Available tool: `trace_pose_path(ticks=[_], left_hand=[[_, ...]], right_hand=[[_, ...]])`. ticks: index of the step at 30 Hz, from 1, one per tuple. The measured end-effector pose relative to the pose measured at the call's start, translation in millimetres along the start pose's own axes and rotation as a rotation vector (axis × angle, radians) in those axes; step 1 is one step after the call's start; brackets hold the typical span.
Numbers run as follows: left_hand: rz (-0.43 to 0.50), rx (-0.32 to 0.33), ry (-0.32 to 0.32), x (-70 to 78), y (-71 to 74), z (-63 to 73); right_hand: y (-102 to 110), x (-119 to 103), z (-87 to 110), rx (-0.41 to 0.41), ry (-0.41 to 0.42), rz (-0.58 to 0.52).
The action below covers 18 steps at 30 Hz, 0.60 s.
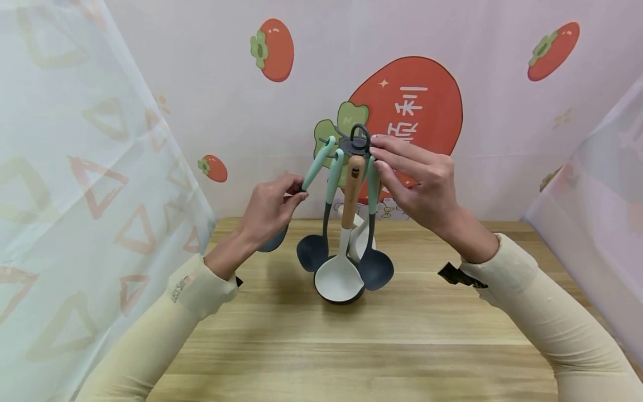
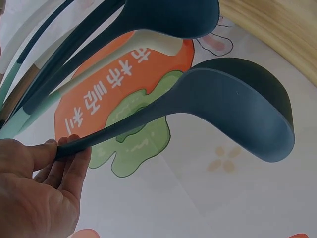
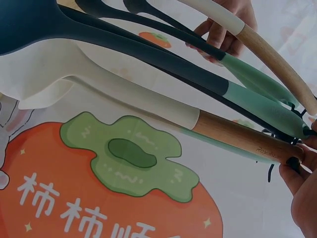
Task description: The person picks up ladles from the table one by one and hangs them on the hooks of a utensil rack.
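Observation:
In the head view a dark rotating utensil rack (image 1: 354,146) with a ring on top stands upright, hung with several utensils. My left hand (image 1: 271,204) pinches the neck of a dark blue ladle (image 2: 218,99), just below its mint handle (image 1: 317,164). The handle's top end is at a rack hook, and the bowl swings out to the left. My right hand (image 1: 422,173) holds the rack's top edge, with fingertips beside the ring. A white ladle (image 1: 339,279) with a wooden handle hangs in front. Dark blue utensils hang either side, one a ladle (image 1: 377,269).
The rack's dark round base (image 1: 341,302) rests on a wood-grain table (image 1: 351,357), partly hidden by the white ladle. A white utensil (image 1: 359,240) hangs behind it. Printed cloth walls (image 1: 166,61) stand at the back and both sides.

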<state>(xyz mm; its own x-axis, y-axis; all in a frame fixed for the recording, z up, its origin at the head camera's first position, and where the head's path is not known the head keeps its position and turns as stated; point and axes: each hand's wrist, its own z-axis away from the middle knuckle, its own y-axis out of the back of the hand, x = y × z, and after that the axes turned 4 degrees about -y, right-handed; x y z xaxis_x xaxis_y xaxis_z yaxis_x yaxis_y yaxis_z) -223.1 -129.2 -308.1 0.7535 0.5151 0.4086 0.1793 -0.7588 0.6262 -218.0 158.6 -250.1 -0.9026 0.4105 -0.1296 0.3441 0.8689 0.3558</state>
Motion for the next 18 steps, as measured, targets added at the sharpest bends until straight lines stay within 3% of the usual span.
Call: trace_pose_path(ticks=[8,18], left_hand=[[0.008,-0.002,-0.034,-3.9,-7.1,-4.8],[0.021,-0.019,-0.011,-5.6,-14.2,-9.7]], right_hand=[[0.3,-0.3,1.1,0.005,-0.005,0.002],[-0.5,-0.1,0.4,0.006,-0.002,-0.005]])
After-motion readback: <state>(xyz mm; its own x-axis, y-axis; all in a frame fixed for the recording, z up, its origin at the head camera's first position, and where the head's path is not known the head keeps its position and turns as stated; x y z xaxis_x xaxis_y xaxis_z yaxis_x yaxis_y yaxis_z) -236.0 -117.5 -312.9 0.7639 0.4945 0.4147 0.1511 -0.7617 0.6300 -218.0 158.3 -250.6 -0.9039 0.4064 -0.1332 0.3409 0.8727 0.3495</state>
